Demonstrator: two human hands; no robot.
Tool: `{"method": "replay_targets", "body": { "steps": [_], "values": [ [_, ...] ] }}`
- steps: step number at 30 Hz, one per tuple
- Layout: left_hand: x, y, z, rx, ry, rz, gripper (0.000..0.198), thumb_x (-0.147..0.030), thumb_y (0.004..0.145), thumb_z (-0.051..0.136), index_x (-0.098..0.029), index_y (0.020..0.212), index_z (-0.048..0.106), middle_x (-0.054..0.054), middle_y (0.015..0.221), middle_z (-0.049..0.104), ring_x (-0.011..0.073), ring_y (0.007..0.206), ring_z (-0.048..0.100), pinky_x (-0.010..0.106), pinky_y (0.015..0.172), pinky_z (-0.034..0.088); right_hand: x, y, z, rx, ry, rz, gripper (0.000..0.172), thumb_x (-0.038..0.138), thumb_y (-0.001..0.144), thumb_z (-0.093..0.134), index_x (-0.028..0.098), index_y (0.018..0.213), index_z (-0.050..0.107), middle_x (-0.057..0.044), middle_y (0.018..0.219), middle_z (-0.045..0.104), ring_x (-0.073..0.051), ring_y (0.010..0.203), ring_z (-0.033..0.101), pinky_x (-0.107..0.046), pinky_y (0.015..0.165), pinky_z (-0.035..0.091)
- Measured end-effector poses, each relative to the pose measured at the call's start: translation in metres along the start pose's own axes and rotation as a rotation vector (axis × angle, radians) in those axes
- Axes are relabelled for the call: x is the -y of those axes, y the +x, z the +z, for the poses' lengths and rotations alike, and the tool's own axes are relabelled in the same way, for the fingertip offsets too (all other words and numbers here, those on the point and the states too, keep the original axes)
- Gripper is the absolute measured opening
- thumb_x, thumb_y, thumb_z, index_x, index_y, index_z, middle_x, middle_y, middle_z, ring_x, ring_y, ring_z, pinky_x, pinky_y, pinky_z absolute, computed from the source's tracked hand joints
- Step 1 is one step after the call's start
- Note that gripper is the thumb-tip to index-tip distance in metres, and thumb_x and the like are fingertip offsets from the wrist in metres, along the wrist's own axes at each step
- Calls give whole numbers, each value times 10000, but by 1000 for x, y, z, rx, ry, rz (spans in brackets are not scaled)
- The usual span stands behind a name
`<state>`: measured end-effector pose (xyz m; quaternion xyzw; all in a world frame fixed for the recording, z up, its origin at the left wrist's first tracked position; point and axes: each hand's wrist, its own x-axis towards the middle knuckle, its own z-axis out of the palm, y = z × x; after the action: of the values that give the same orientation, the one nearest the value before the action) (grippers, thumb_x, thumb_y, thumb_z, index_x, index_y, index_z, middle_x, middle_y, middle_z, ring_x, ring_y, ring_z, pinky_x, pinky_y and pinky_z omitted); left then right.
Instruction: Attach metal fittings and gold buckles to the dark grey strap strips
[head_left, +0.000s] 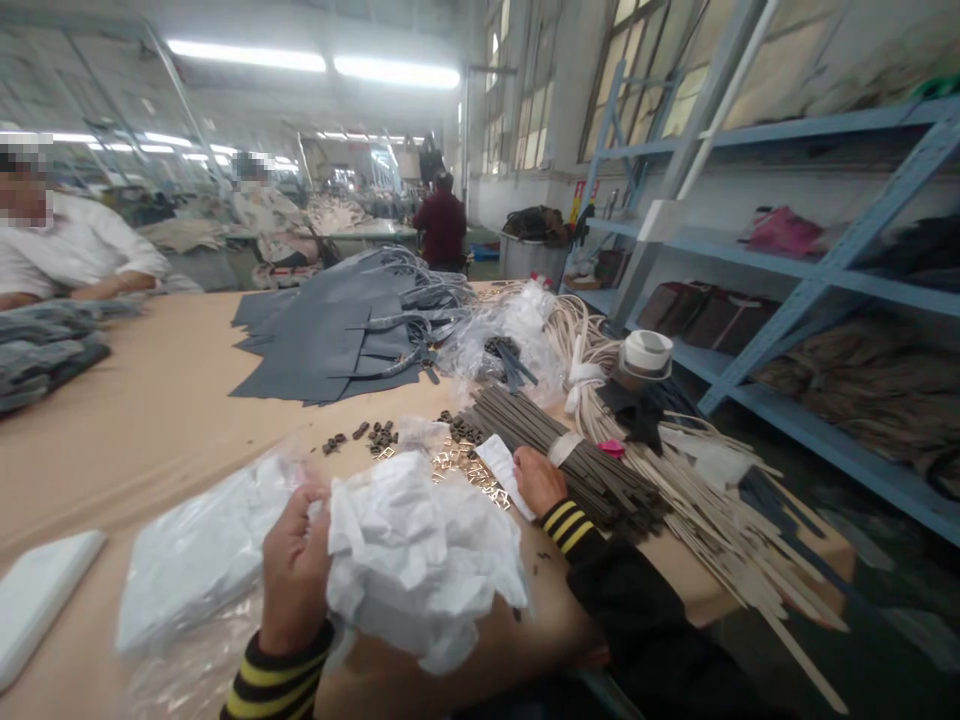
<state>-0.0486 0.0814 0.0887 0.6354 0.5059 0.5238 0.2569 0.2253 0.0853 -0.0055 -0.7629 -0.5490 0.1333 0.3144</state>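
Note:
My left hand [296,560] is closed on the edge of a crumpled white sheet [420,550]; I cannot tell whether it is thin paper or plastic. The sheet spreads over the near middle of the table. To the right, my right hand [541,482] has its fingers curled at the edge of a narrow white paper strip [501,470] and appears to grip it. Gold-coloured metal buckles [480,475] lie in a pile between the hands, partly behind the sheet. A bundle of dark grey-brown straps [525,425], tied with a white band, lies right beside my right hand.
Left of my left hand lies a clear bag [202,550] of white material, with a white block [45,600] farther left. Grey cut panels [322,320] are stacked at the back. Beige cords [720,540] hang over the right edge, near blue shelving [825,270]. A person [75,240] sits at left.

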Motion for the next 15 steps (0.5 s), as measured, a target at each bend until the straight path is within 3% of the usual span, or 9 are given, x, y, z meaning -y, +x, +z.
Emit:
{"method": "replay_targets", "body": {
  "steps": [4, 8, 15],
  "values": [
    [2, -8, 13, 264, 7, 61, 170, -314, 709, 438, -178, 794, 495, 24, 751, 559, 173, 725, 539, 263, 633, 439, -5, 8, 3, 34, 136, -34, 63, 142, 688, 485, 170, 636, 465, 9, 597, 493, -132, 611, 485, -265, 623, 396],
    [3, -11, 30, 533, -67, 19, 259, -363, 773, 386, -181, 849, 554, 51, 852, 608, 210, 847, 550, 309, 749, 426, 18, 13, -5, 66, 313, -131, 69, 232, 712, 468, 169, 688, 456, 28, 623, 469, -108, 599, 472, -228, 575, 405],
    [14, -1, 57, 566, -150, -192, 372, -402, 730, 487, -159, 1001, 564, 98, 1022, 602, 243, 965, 519, 373, 860, 365, 77, -5, -6, 329, 935, -123, 191, 327, 684, 542, 182, 711, 419, 54, 592, 423, -76, 498, 386, -206, 470, 334]
  ]
}}
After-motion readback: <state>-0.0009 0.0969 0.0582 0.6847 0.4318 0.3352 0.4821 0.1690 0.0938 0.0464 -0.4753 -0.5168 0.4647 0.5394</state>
